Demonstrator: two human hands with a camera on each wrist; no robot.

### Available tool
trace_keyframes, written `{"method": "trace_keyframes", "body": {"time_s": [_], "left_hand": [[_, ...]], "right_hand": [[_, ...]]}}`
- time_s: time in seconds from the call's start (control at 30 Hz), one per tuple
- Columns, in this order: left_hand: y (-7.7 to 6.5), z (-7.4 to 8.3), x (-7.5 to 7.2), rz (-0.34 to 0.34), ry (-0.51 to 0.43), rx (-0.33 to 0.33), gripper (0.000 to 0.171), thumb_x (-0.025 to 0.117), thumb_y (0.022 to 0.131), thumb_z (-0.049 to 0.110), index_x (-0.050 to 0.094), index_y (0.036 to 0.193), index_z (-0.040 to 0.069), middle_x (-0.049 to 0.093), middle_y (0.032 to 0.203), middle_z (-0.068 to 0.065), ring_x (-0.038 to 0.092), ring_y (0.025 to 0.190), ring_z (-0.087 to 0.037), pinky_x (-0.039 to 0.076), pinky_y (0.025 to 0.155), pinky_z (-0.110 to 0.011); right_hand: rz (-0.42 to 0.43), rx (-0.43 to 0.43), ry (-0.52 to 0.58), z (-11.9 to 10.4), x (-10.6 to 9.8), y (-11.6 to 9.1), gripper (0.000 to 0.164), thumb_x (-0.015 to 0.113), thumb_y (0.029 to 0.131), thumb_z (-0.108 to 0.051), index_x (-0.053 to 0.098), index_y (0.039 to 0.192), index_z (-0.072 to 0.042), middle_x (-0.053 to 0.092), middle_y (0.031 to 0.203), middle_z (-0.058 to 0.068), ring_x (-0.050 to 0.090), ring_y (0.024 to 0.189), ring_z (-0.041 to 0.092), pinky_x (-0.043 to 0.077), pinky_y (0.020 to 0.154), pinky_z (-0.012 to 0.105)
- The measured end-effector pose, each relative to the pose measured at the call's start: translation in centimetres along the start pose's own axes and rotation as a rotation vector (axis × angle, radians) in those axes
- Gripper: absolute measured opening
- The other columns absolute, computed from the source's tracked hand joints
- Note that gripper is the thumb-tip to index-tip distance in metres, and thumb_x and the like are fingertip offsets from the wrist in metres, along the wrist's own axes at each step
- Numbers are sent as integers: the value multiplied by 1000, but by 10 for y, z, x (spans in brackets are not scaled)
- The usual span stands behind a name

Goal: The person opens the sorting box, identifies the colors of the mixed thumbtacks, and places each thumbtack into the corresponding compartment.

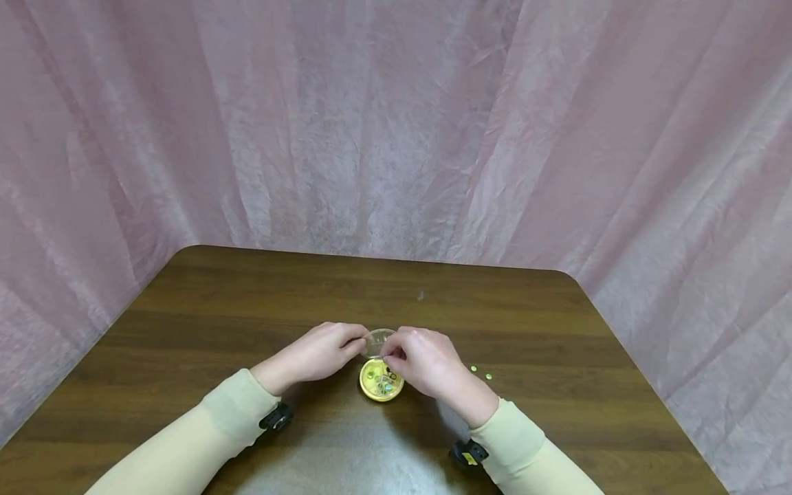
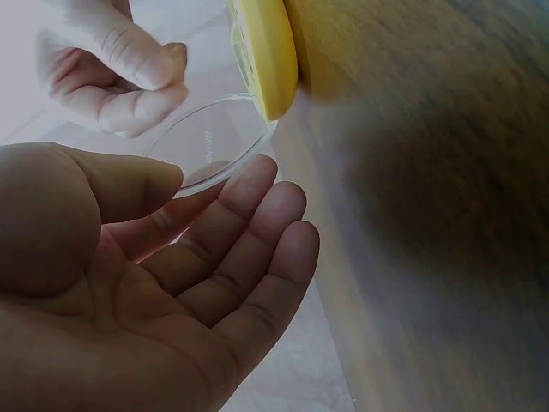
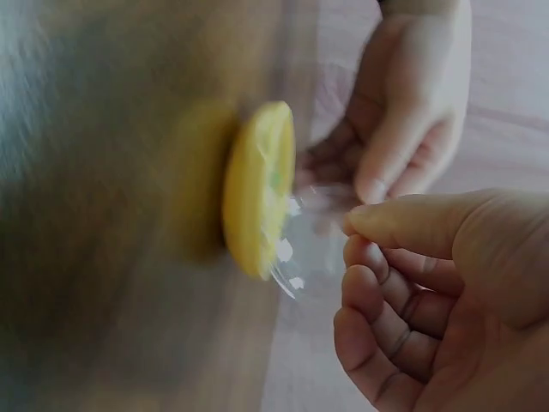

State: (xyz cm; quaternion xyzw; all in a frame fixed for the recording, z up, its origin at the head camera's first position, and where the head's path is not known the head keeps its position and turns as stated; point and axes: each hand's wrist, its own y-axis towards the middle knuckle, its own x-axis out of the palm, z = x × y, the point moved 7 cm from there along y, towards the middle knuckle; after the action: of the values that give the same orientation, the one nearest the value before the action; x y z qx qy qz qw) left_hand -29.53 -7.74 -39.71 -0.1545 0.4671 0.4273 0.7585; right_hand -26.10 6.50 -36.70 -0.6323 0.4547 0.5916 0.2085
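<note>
A small round yellow case rests on the table with its clear lid raised at the far side. Inside lie small items, some green, bluish, dark or wire-like, too small to name. My left hand pinches the rim of the clear lid between thumb and index finger, its other fingers extended. Close by the lid, over the case's far right side, is my right hand. Its thumb and index fingertip are brought together; whether anything small is between them is hidden.
Two small green pieces lie on the wooden table to the right of my right hand. A small pale mark or scrap shows farther back. Pink curtain hangs behind the table's far edge.
</note>
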Motion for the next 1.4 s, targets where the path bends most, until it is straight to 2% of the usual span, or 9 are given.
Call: {"method": "trace_keyframes", "body": {"time_s": [0.2, 0.47, 0.77, 0.9, 1.1, 1.4], "left_hand": [[-1, 1, 3, -14, -3, 5, 18, 52, 103, 20, 70, 100, 18, 69, 88, 9, 62, 85, -6, 48, 80, -35], [1, 3, 4, -24, 10, 12, 19, 51, 103, 20, 70, 102, 18, 69, 89, 10, 62, 87, -6, 47, 81, -34], [-1, 3, 1, -20, 2, 10, 19, 52, 103, 20, 70, 101, 17, 70, 89, 8, 61, 84, -6, 46, 78, -34], [-1, 4, 0, -13, 0, 14, 19, 52, 103, 20, 70, 101, 16, 70, 89, 7, 61, 85, -6, 46, 79, -35], [-1, 3, 0, -9, -2, 11, 19, 52, 103, 20, 70, 101, 17, 70, 89, 8, 61, 85, -6, 47, 79, -35], [0, 1, 1, -12, -1, 3, 19, 52, 103, 20, 70, 102, 17, 70, 89, 8, 61, 84, -6, 46, 78, -34]], "right_hand": [[-17, 77, 3, 22, -16, -8, 5, 72, 85, -24, 74, 85, -29, 56, 77, -21, 53, 70, 0, 43, 63, 24], [-41, 200, -67, 59, -36, -22, 8, 73, 82, -25, 70, 80, -31, 55, 75, -20, 52, 68, 2, 43, 63, 29], [-155, 289, -136, 105, -49, -34, 8, 73, 84, -25, 68, 79, -30, 59, 74, -18, 54, 67, 4, 45, 64, 33], [-231, 313, -154, 121, -47, -38, 10, 72, 82, -23, 67, 76, -29, 58, 72, -16, 53, 68, 8, 44, 63, 34], [-348, 311, -149, 129, -35, -43, 15, 77, 76, -24, 64, 70, -28, 57, 69, -15, 52, 67, 9, 43, 62, 34], [-407, 270, -181, 125, -29, -45, 19, 80, 72, -22, 63, 67, -26, 55, 67, -14, 51, 65, 9, 43, 61, 33]]}}
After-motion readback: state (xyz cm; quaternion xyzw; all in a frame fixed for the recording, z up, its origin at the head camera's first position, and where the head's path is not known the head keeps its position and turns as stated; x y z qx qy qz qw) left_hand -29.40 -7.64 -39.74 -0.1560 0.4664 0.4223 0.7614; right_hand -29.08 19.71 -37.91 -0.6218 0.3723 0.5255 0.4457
